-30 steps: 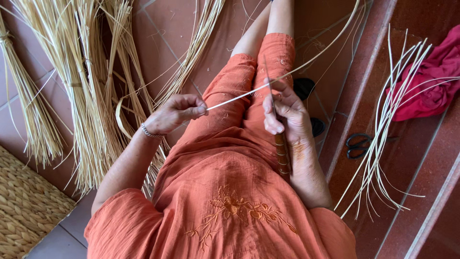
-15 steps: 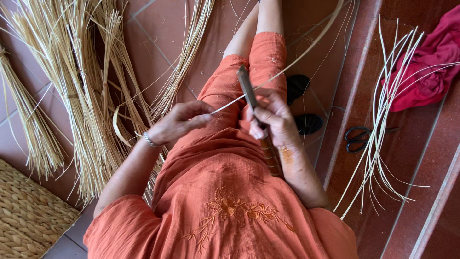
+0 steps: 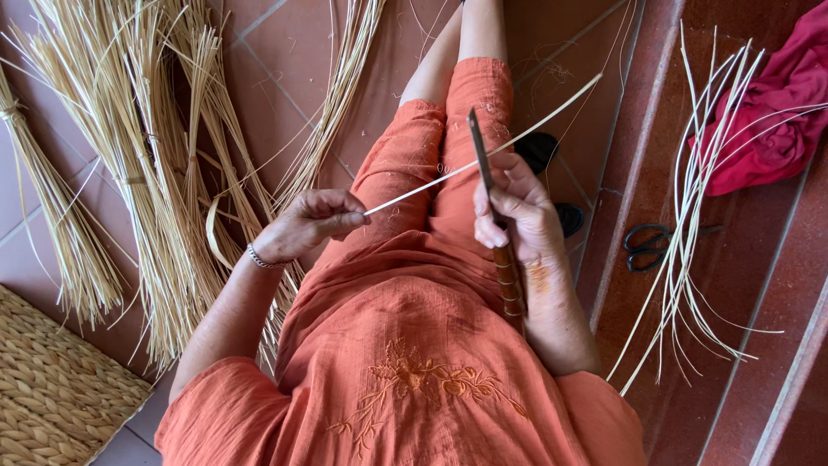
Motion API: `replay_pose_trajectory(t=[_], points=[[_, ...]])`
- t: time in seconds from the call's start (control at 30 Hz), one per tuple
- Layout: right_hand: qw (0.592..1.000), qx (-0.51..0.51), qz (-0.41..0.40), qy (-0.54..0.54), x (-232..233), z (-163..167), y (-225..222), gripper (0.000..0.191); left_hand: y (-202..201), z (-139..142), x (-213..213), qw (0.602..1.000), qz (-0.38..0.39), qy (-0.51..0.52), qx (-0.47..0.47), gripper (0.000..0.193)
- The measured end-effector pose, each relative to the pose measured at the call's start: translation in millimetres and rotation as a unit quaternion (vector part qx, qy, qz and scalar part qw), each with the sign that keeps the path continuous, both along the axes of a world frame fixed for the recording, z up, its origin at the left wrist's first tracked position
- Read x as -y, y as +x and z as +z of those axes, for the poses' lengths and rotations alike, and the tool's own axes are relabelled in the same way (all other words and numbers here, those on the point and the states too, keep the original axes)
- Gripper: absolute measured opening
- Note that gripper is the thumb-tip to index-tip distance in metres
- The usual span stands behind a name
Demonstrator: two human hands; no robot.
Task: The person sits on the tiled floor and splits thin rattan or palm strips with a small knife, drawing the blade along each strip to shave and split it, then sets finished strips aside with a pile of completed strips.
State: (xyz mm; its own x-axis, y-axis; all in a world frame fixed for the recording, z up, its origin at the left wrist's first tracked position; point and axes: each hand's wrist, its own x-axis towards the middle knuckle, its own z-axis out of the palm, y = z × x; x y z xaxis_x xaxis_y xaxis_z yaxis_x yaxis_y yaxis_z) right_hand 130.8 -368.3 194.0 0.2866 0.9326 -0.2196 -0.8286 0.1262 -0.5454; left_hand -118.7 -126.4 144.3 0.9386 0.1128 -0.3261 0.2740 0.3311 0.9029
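While the left hand (image 3: 312, 223) pinches the near end of a thin pale strip (image 3: 483, 147) between thumb and fingertips, the right hand (image 3: 516, 211) is closed around a long knife (image 3: 493, 207), its blade pointing up and away and its banded handle running back along the forearm. The strip slants up to the right from the left hand, crosses the blade just above the right fingers, and ends over the floor beyond the knee. Both hands hover above the lap of an orange dress (image 3: 414, 345). To the left, bundles of straw (image 3: 129, 155) lie fanned on the tiled floor (image 3: 285, 69), with a woven mat (image 3: 52, 388) at the near corner. To the right, on a step (image 3: 750, 285), a loose sheaf of pale strips (image 3: 690, 224) lies beside black scissors (image 3: 651, 244), and a red cloth (image 3: 776, 112) sits crumpled at the far edge.
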Motion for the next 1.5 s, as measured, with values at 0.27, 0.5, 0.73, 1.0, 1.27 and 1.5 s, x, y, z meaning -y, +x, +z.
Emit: replay_pose_trajectory(t=[0.27, 0.5, 0.73, 1.0, 1.27, 1.5], points=[[0.997, 0.059, -0.051, 0.014, 7.4, 12.0, 25.6, 0.043, -21.7, -6.3, -21.0, 1.0, 0.014, -0.01, -0.022, 0.012], [0.993, 0.08, -0.076, 0.03, 19.4, 9.1, 50.9, 0.047, -32.8, -13.0, -40.1, 0.998, 0.016, 0.004, -0.059, 0.012], [0.986, 0.085, -0.13, 0.065, 36.9, -24.4, 87.8, 0.037, -27.9, -5.1, -52.1, 0.997, -0.006, 0.057, -0.049, 0.013], [0.979, 0.149, -0.14, -0.023, 29.8, -1.2, 57.9, 0.043, 23.9, 12.6, -20.8, 0.921, 0.157, 0.356, -0.009, 0.011], [0.995, -0.012, 0.004, -0.1, -27.8, -1.6, -19.3, 0.052, 72.7, 20.6, 20.2, 0.671, 0.13, 0.698, 0.216, 0.022], [0.994, -0.041, 0.004, -0.1, -29.3, -5.6, -19.7, 0.049, 75.6, 21.2, 17.8, 0.678, 0.082, 0.689, 0.242, 0.046]])
